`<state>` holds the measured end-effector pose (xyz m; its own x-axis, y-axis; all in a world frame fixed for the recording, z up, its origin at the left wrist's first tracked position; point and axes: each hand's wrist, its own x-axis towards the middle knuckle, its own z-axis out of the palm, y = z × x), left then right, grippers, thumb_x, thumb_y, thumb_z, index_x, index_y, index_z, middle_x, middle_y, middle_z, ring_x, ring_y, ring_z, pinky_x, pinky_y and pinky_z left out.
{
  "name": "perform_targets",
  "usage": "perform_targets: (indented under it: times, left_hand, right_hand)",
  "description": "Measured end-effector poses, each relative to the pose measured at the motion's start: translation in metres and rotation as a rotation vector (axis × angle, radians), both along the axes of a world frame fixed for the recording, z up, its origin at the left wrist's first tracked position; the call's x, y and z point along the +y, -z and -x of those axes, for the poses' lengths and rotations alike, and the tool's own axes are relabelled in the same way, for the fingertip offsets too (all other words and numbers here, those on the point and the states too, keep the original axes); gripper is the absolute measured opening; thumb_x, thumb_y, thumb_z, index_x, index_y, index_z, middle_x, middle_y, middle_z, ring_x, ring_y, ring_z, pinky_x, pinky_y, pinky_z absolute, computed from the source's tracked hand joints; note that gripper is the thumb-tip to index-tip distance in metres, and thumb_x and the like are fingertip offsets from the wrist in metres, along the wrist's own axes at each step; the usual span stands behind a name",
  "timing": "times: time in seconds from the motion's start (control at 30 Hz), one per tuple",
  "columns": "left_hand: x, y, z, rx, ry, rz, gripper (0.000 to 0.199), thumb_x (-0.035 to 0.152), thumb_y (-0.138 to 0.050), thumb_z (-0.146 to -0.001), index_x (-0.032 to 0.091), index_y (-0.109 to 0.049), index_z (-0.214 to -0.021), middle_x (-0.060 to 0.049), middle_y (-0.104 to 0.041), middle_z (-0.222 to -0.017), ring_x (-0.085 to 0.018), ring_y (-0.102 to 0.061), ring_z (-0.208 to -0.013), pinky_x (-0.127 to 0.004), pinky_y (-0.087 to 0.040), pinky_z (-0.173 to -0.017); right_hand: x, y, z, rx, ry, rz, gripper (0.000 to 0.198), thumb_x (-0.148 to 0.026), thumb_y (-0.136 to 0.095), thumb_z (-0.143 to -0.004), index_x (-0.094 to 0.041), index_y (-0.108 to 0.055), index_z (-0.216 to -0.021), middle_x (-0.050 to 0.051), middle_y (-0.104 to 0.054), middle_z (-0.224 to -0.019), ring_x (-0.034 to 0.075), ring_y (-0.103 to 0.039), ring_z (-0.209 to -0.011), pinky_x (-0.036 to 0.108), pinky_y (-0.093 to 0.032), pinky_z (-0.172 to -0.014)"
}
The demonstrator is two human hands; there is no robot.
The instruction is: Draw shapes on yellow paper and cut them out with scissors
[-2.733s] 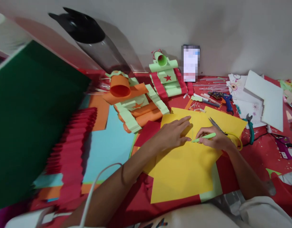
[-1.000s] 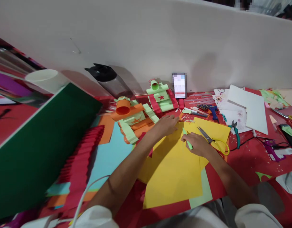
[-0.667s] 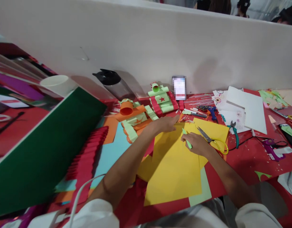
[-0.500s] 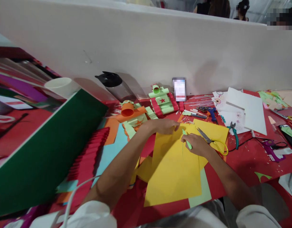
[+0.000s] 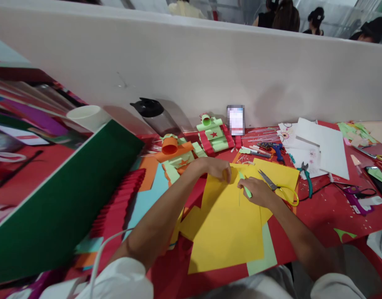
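Note:
Yellow paper sheets [image 5: 225, 232] lie overlapping in front of me, with a fine dark line near the top. My right hand [image 5: 256, 191] is closed around a slim light-green knife-like tool [image 5: 247, 191], which slants over the top sheet beside that line. My left hand [image 5: 218, 168] is curled at the sheet's upper left, fingers bent down and close together; what they hold, if anything, is hidden. Yellow-handled scissors [image 5: 276, 187] rest on the yellow paper just right of my right hand.
A green board [image 5: 69, 203] leans at left near a dark-lidded jug [image 5: 155, 114]. Paper figures [image 5: 214, 135], a phone [image 5: 236, 120], a glue gun [image 5: 277, 151], teal pliers [image 5: 307, 178] and white boards [image 5: 334, 153] are spread behind and right.
My left hand has shifted slightly left, and its fingers now bend down lower toward the yellow paper. My right hand keeps its hold on the green tool, almost still. The view has tilted slightly.

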<state>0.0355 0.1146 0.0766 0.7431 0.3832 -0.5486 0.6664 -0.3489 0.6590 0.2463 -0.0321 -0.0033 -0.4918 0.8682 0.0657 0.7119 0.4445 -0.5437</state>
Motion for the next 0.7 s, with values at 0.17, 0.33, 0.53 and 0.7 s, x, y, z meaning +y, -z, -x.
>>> perform_targets:
  times: [0.17,0.33,0.53,0.7]
  left_hand:
    - [-0.002,0.001,0.002,-0.032,-0.014,0.003,0.030,0.009,-0.070,-0.052,0.026,-0.084,-0.072,-0.004,-0.083,-0.079,-0.025,-0.072,-0.067,-0.029,-0.054,-0.061]
    - [-0.009,-0.005,0.020,-0.080,0.009,0.014,0.026,0.021,-0.074,-0.063,0.026,-0.088,-0.086,-0.007,-0.086,-0.094,-0.028,-0.079,-0.087,-0.033,-0.061,-0.077]
    - [-0.043,-0.016,0.069,-0.251,-0.212,-0.037,0.027,0.047,-0.078,-0.078,0.031,-0.089,-0.096,-0.005,-0.086,-0.107,-0.028,-0.079,-0.104,-0.036,-0.062,-0.093]
    - [-0.078,0.000,0.104,-0.388,-0.466,-0.190,0.041,0.064,-0.076,-0.082,0.029,-0.088,-0.100,-0.009,-0.085,-0.108,-0.029,-0.080,-0.103,-0.036,-0.064,-0.091]
  right_hand:
    - [-0.002,-0.005,0.002,0.001,0.004,0.006,0.029,-0.005,-0.059,-0.093,-0.025,-0.062,-0.113,0.003,-0.072,-0.100,0.021,-0.066,-0.098,0.031,-0.046,-0.085]
    - [-0.002,-0.029,-0.007,0.290,0.084,-0.042,0.023,-0.009,-0.053,-0.095,-0.024,-0.065,-0.108,0.004,-0.077,-0.103,0.021,-0.071,-0.099,0.033,-0.051,-0.089]
    - [-0.006,-0.065,-0.041,0.588,0.363,-0.240,0.011,-0.022,-0.053,-0.100,-0.025,-0.064,-0.100,0.005,-0.080,-0.103,0.020,-0.071,-0.083,0.033,-0.054,-0.078]
    - [-0.012,-0.079,-0.058,0.686,0.445,-0.426,0.006,-0.024,-0.057,-0.101,-0.026,-0.058,-0.095,0.003,-0.081,-0.101,0.021,-0.073,-0.085,0.035,-0.055,-0.079]
